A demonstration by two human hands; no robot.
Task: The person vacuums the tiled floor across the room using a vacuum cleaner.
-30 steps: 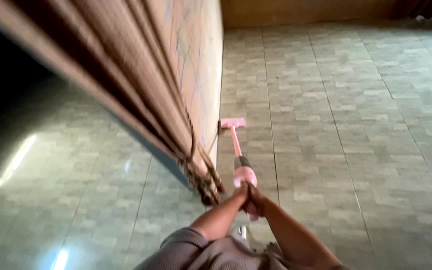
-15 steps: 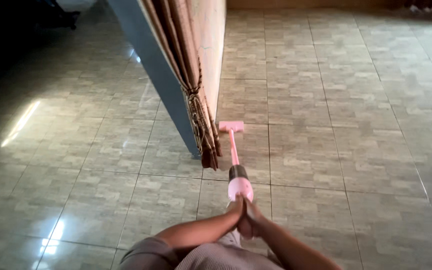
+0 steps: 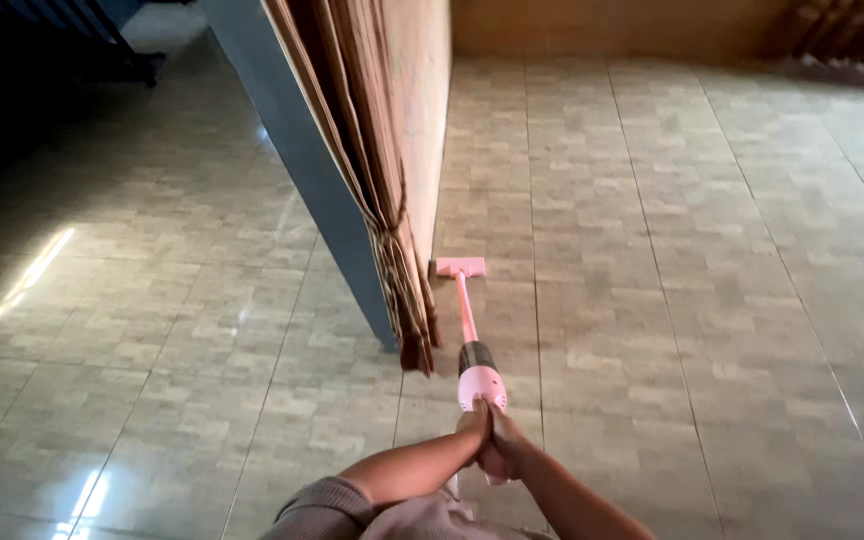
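Vacuum (image 3: 473, 340): pink stick, head (image 3: 460, 267) flat on tile floor (image 3: 672, 300), just beside wall (image 3: 420, 110) base.
L hand (image 3: 474, 428): you're clenched round the handle end.
R hand (image 3: 505, 452): wrapped on same grip, touching L.
Edges: curtain (image 3: 397, 270) hem hangs near pole's left side.
Open room: wide tile to your right & ahead.
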